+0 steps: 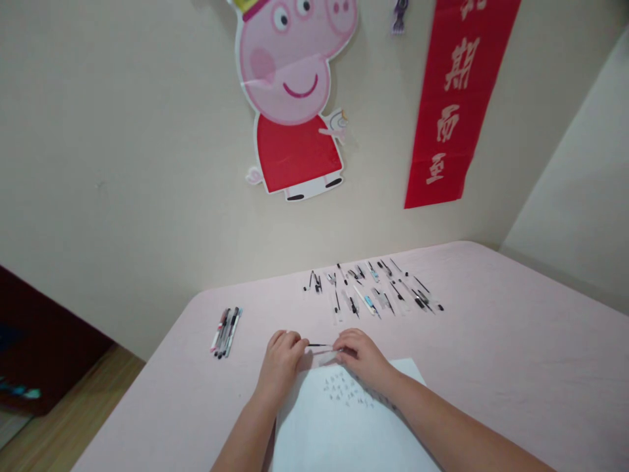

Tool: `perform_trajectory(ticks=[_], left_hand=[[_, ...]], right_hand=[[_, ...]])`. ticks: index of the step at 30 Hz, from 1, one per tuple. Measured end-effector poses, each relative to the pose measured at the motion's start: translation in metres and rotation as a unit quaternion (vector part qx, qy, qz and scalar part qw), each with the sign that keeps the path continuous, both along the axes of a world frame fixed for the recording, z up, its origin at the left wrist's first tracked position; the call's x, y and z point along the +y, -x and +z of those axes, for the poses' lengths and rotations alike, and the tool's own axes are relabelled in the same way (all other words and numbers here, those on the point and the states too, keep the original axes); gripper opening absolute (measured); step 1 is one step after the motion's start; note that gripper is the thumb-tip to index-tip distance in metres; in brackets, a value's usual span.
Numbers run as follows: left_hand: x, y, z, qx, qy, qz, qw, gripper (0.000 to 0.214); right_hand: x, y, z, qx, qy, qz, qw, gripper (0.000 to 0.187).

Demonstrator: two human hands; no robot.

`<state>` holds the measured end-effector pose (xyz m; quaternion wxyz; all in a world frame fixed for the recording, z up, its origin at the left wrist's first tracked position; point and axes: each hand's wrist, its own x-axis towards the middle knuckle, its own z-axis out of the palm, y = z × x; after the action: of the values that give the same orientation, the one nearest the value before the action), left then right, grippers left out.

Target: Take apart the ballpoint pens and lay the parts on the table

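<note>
The pink-covered table (496, 328) carries everything, and on it lies a white paper sheet (344, 436), which has handwriting (346, 390) near its far edge. At this far edge the two hands meet: the left hand (284, 360) at its left corner, the right hand (361, 354) over its right part. Beyond the sheet and somewhat to its right, many loose pen parts (366, 298) are spread in uneven rows — clear barrels, dark caps and thin refills, as it seems. Beyond the sheet to its left, a small group of pens (227, 333) looks whole. I judge that the work is at an early stage: few pens look whole, and many parts remain separate.

The dark refill (318, 345) is between the hands, just beyond the sheet. The left fingers are pinched on one end; the right fingers seem clamped on the other. A clear piece (327, 358) is below — I cannot tell whether it is held.
</note>
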<state>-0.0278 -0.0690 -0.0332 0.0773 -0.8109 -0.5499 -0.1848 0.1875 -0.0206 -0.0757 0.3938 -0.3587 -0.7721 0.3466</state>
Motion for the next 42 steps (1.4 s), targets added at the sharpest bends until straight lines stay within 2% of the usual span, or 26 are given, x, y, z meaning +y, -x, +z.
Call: perform_trajectory(ticks=[6, 14, 26, 42], left_hand=[[0.003, 0.014, -0.003, 0.026, 0.009, 0.045, 0.999, 0.023], [0.008, 0.013, -0.006, 0.028, 0.015, 0.048, 0.998, 0.025], [0.006, 0.014, 0.01, 0.058, 0.02, 0.044, 0.997, 0.02], [-0.001, 0.022, 0.031, 0.049, 0.175, 0.114, 0.977, 0.027]], right_hand=[[0.002, 0.0, -0.003, 0.0, 0.001, -0.037, 0.999, 0.02], [0.002, 0.001, -0.004, 0.002, 0.026, -0.052, 0.998, 0.022], [0.002, 0.001, -0.005, 0.017, -0.006, -0.043, 0.999, 0.018], [0.001, 0.0, -0.004, 0.009, 0.0, -0.044, 0.999, 0.02]])
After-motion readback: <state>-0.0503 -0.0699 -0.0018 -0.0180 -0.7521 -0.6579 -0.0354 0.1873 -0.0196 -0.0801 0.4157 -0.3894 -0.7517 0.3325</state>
